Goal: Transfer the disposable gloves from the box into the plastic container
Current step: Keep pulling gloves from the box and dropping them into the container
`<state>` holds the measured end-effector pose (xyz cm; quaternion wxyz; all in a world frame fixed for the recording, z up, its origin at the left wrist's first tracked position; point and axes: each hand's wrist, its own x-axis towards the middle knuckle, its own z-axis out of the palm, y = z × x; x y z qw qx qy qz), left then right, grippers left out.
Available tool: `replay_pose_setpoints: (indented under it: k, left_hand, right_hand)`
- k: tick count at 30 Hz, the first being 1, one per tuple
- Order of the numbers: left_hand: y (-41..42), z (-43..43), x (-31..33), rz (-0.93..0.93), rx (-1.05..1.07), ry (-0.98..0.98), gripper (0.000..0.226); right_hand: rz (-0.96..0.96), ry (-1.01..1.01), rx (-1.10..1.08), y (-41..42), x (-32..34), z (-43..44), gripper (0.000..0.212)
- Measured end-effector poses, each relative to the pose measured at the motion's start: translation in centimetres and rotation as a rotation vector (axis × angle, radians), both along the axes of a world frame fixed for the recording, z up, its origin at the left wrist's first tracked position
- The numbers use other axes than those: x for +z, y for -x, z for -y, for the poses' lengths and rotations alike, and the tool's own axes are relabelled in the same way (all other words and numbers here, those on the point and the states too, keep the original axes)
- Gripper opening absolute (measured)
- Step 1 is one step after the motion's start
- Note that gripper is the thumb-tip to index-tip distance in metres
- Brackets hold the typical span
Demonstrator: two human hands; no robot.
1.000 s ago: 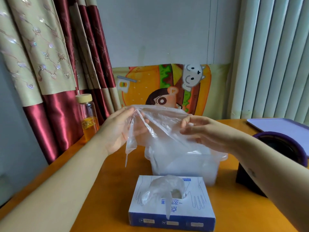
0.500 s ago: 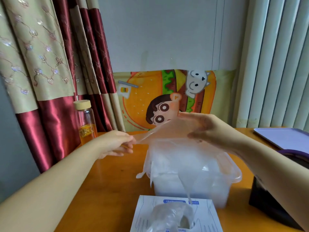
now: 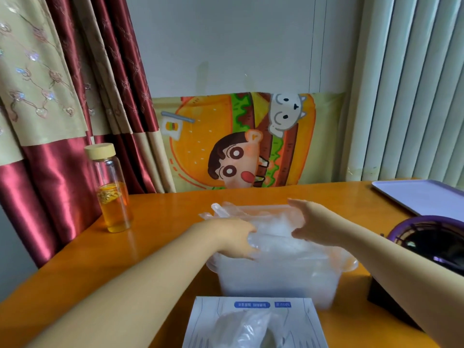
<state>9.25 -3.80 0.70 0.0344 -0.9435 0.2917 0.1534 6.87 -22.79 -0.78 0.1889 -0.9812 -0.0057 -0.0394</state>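
A clear plastic container [image 3: 276,282] stands at the middle of the orange table, with thin transparent gloves piled in it. One disposable glove [image 3: 271,224] lies spread over its top, fingers poking out at the far left corner. My left hand [image 3: 233,238] rests on the container's left rim, fingers curled onto that glove. Just above the right side of the pile hovers my right hand [image 3: 313,222], thumb and fingers wide apart. The white and blue glove box [image 3: 296,320] sits at the bottom edge, another glove [image 3: 243,327] bulging from its slot.
A glass bottle [image 3: 113,192] of yellow liquid stands at the left near the curtain. To the right are a dark purple-rimmed bowl-like object [image 3: 431,237] and a lilac tray [image 3: 421,197]. A cartoon burger cloth [image 3: 241,141] hangs on the back wall.
Both hands have come down from chest height, lowering the stretched glove onto the container. The right hand has let its side go, and the view has tilted so the box is cut off.
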Motion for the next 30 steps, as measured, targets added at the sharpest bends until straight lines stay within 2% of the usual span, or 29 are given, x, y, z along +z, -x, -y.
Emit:
replay_pose_setpoints:
  k: [3,7,9,11,13,15,16,19,23,26,28,30]
  left_hand:
    - [-0.3,0.9,-0.1,0.0,-0.017,-0.04,0.058]
    - [-0.3,1.1,0.4,0.035,0.005,0.062,0.07]
    - [-0.4,0.9,1.3,0.076,0.002,0.115,0.063]
    - [-0.4,0.5,2.4,0.142,-0.003,0.116,0.052]
    - [-0.5,0.5,2.7,0.132,0.016,0.097,0.044]
    - [-0.7,0.8,2.1,0.06,0.035,0.014,0.045]
    - [-0.8,1.1,1.6,0.029,0.047,-0.042,0.049]
    - [-0.8,2.1,0.2,-0.029,0.077,-0.211,0.051]
    - [-1.1,3.1,-0.7,-0.066,0.032,-0.357,0.019]
    - [-1.3,3.6,-1.7,-0.109,-0.017,-0.476,0.031]
    - [-1.4,3.6,-2.1,-0.115,-0.016,-0.483,0.035]
    - [-1.4,3.4,-1.9,-0.103,-0.026,-0.432,0.033]
  right_hand:
    - [-0.023,0.256,0.008,0.1,-0.4,-0.1,0.078]
    - [0.012,0.373,0.002,0.9,-0.3,-0.2,0.074]
    - [0.1,0.492,-0.017,1.6,0.1,0.0,0.067]
    - [0.257,0.656,-0.018,2.0,0.9,-0.2,0.051]
    - [0.303,0.55,0.052,2.0,1.6,-1.0,0.041]
    - [0.138,0.332,0.182,1.7,1.6,-2.1,0.048]
    - [0.004,0.301,0.241,1.4,1.3,-2.6,0.055]
    - [-0.236,0.391,0.313,0.5,-0.2,-2.6,0.069]
    - [-0.343,0.433,0.275,-0.8,-1.5,-1.8,0.075]
    - [-0.373,0.481,0.238,-1.6,-2.8,-1.2,0.061]
    - [-0.372,0.505,0.224,-2.0,-3.3,-1.1,0.054]
    - [-0.349,0.48,0.222,-1.7,-2.9,-1.1,0.063]
